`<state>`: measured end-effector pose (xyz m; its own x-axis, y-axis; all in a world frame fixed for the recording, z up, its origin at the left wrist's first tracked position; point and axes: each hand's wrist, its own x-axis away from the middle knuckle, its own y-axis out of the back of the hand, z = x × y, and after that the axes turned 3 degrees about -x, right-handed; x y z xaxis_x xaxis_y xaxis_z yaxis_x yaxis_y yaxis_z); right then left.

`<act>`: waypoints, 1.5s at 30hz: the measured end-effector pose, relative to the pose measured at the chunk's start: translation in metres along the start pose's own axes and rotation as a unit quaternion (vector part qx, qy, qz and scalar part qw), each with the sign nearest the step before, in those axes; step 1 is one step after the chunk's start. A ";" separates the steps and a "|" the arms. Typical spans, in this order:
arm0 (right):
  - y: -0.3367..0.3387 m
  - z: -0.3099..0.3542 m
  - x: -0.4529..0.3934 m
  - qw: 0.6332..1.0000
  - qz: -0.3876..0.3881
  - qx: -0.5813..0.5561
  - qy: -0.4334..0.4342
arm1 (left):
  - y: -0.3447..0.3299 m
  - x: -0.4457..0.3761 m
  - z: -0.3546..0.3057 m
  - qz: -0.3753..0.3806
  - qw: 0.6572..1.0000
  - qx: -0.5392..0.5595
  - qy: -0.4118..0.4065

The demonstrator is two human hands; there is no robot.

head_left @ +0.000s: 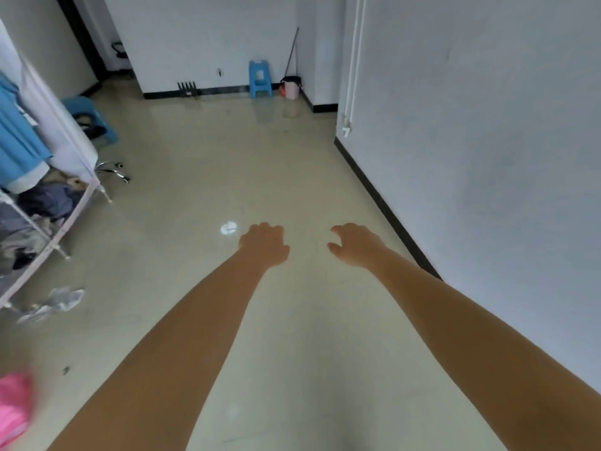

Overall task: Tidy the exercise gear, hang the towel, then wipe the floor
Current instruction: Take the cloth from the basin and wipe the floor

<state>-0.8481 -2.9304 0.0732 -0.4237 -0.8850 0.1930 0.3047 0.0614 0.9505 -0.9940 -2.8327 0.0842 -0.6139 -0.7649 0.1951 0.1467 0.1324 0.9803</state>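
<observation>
A blurred pink thing (14,408) is sitting cut off at the lower left edge, too smeared to identify, and a crumpled pale item (53,302) is lying on the floor (201,177) just beside the foot of the clothes rack (48,222); whether that is the towel is not clear, and its long axis is running roughly left to right. Both bare arms are stretching forward over the glossy beige floor. The left hand (265,244) and the right hand (353,244) are hanging side by side with fingers loosely curled, holding nothing. The rack on the left is only partly showing, with blue clothing hanging on it. A blue stool (260,78) and a pink bucket (290,87) are standing against the far white wall.
</observation>
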 end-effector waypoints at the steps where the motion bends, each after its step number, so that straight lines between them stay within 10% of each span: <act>1: -0.010 0.009 -0.020 1.000 0.015 0.002 0.004 | -0.009 -0.014 0.013 0.012 1.000 0.006 0.007; 20: -0.065 0.099 -0.479 0.982 0.184 -0.007 0.037 | -0.040 -0.401 0.190 0.170 0.976 0.075 0.116; 45: 0.028 0.167 -1.184 0.985 0.165 -0.029 -0.039 | 0.056 -1.096 0.421 0.176 0.982 0.050 0.049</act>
<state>-0.4801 -1.8040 -0.0876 -0.3562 -0.7832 0.5097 0.4844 0.3117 0.8174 -0.6391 -1.7213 -0.0617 -0.4608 -0.7166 0.5236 0.2559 0.4576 0.8515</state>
